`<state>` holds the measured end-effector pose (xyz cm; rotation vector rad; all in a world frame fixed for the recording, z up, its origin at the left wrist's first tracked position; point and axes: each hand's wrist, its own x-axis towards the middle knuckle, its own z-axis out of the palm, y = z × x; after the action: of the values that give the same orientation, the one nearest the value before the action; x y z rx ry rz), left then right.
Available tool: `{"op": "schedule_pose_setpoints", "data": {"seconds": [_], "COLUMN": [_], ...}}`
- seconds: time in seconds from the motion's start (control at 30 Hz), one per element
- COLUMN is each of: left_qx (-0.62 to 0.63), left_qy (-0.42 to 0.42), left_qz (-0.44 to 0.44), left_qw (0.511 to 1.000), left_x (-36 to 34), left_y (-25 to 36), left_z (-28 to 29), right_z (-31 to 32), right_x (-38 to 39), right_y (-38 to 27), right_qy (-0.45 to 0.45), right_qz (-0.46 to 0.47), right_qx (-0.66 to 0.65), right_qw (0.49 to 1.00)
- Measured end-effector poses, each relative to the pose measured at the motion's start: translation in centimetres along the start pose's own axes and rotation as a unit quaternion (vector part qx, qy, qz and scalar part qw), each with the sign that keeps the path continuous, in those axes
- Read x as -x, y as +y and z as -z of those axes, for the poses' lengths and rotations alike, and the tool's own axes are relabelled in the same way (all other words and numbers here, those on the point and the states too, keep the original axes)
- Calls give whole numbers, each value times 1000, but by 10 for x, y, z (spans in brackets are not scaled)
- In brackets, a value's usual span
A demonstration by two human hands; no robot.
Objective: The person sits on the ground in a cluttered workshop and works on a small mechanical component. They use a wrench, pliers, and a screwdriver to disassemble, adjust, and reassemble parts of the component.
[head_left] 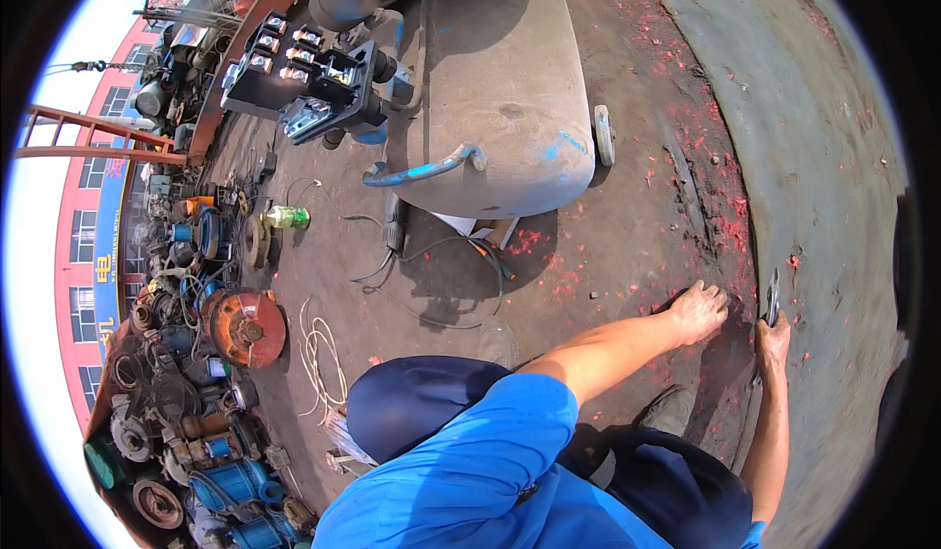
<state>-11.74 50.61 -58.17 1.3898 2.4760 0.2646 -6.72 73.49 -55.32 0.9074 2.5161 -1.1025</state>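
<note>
Left hand (700,310) lies flat, palm down, fingers spread and holding nothing, pressed on the dark oily ground (627,245) dotted with red paper scraps (730,206). Right hand (771,338) sits just to the right of the left one, fingers closed around a slim dark metal hand tool (773,297) that sticks up and away from the fist; the tool's exact kind is too small to tell. Its tip sits at the edge where the oily ground meets a curved grey concrete strip (833,157), which runs on to the right of the grip. Both bare forearms come in from the lower edge, out of a blue short-sleeved shirt (470,471), with dark blue trousers (417,402) over the bent knees. Well away from the hands, up and to the left, stands a big grey-brown metal air tank (500,108) with a blue-painted handle (421,170) and a small white wheel (603,135). A black electrical switch box (309,83) sits beyond that. Far left of the hands lie a rusty orange round motor housing (250,328), loose white wire coils (319,353) and a heap of blue and grey old motors (196,441).
</note>
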Motion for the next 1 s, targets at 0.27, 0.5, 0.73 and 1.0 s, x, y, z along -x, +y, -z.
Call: {"op": "schedule_pose_setpoints", "data": {"seconds": [0.27, 0.5, 0.73, 1.0], "left_qx": [-33, -35, 104, 187], "left_qy": [-109, -253, 30, 252], "left_qz": [-142, 35, 348, 405], "left_qw": [983, 966, 931, 859], "left_x": [114, 313, 438, 424], "left_y": [-49, -121, -133, -133], "left_z": [62, 182, 108, 22], "right_z": [-47, -35, -76, -212], "right_x": [40, 88, 115, 121], "right_y": [-94, -185, -262, -281], "right_qy": [-140, -296, -321, -327], "right_qz": [44, 238, 347, 302], "right_qx": [-15, 263, 473, 577], "right_qw": [989, 887, 743, 685]}}
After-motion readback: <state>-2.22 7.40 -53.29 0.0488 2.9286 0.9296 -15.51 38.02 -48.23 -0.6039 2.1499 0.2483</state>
